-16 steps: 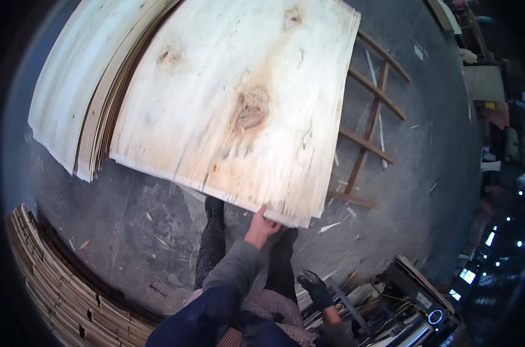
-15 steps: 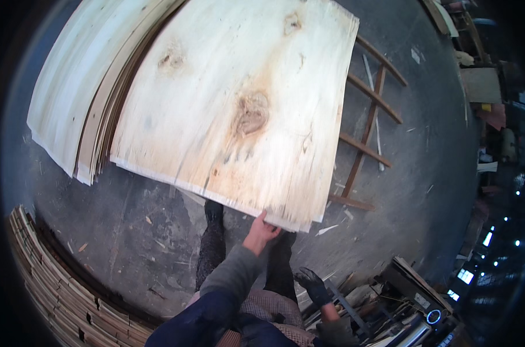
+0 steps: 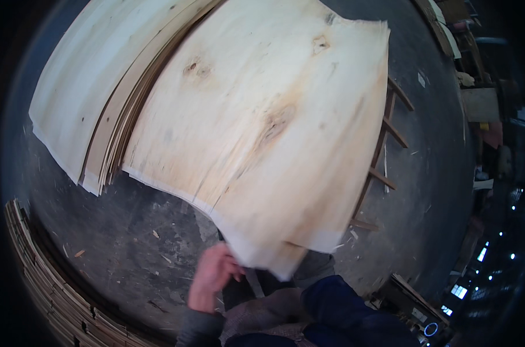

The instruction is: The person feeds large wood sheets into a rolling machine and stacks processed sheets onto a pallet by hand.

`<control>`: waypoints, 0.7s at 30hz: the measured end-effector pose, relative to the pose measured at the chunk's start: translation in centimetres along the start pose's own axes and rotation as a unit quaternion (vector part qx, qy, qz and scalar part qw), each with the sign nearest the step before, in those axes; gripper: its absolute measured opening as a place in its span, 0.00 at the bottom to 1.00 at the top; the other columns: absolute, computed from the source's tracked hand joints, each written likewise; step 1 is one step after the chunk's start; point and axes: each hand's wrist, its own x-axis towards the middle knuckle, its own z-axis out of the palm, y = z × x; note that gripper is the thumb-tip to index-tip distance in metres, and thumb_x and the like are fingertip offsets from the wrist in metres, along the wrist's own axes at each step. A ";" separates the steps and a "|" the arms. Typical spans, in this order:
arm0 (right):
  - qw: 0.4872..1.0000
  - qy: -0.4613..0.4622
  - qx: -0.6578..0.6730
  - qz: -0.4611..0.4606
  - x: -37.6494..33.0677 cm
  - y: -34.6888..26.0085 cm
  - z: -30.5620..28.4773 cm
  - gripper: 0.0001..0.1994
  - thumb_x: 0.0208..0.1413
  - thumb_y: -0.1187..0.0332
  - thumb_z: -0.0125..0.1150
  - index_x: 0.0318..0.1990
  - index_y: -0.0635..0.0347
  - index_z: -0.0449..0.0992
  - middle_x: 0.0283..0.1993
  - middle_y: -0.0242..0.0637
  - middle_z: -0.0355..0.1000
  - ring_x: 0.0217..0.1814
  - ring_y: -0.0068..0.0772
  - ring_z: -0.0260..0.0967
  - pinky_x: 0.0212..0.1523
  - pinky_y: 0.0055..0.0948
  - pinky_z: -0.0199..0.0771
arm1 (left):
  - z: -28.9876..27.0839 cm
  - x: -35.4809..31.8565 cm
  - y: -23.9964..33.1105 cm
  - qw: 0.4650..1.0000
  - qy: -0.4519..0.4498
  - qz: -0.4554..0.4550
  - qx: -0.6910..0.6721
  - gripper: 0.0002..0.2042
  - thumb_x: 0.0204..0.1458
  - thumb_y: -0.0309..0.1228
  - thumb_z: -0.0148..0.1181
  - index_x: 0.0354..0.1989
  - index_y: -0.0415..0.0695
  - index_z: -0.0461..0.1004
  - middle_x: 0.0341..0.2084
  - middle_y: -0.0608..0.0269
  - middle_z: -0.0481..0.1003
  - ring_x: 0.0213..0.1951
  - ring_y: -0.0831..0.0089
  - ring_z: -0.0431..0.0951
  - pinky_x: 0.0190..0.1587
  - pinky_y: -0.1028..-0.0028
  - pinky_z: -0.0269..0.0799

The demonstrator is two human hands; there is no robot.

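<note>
A large pale veneer sheet point(image 3: 262, 133) with dark knots fills the middle of the view, its near corner lifted up toward me. My left hand point(image 3: 211, 279), in a grey sleeve, curls its fingers onto the sheet's near edge. My right arm point(image 3: 343, 306), in a blue sleeve with a grey cuff, reaches under the sheet's near corner. The right hand itself is hidden behind the sheet.
The sheet comes off a stack of similar veneer sheets point(image 3: 83, 115) on the left. A wooden ladder-like frame point(image 3: 385, 173) lies under its right side on the grey concrete floor point(image 3: 129, 243). Thin stacked boards point(image 3: 39, 283) curve along the lower left. Machinery with lights point(image 3: 427, 327) stands lower right.
The sheet's near corner has risen and come closer to me, now covering my legs. A second arm in a blue sleeve has come in under it.
</note>
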 end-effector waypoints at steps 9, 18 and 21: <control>0.986 -0.093 -0.111 -0.085 6.1 -5.2 11.9 0.30 0.46 0.52 0.52 0.58 0.49 0.56 0.60 0.50 0.47 0.60 0.45 0.48 0.58 0.40 0.44 | -17.0 11.9 1.8 0.899 0.226 0.336 0.167 0.30 0.43 0.36 0.59 0.53 0.37 0.56 0.51 0.56 0.61 0.52 0.65 0.61 0.54 0.68 0.56; 0.911 -0.253 -0.230 -0.230 -0.9 -1.4 10.7 0.19 0.49 0.58 0.47 0.50 0.44 0.66 0.60 0.32 0.52 0.65 0.43 0.37 0.62 0.48 0.31 | -11.1 11.8 -2.2 0.899 0.223 0.339 -0.162 0.22 0.50 0.31 0.52 0.52 0.35 0.57 0.46 0.54 0.65 0.46 0.63 0.68 0.48 0.66 0.65; 0.925 -0.236 -0.180 -0.236 -1.8 -4.4 5.9 0.18 0.48 0.60 0.50 0.48 0.45 0.68 0.59 0.31 0.54 0.64 0.42 0.40 0.62 0.48 0.33 | -6.8 8.3 -4.3 0.897 0.231 0.340 -0.161 0.19 0.51 0.33 0.50 0.50 0.37 0.60 0.45 0.56 0.67 0.46 0.63 0.68 0.48 0.63 0.65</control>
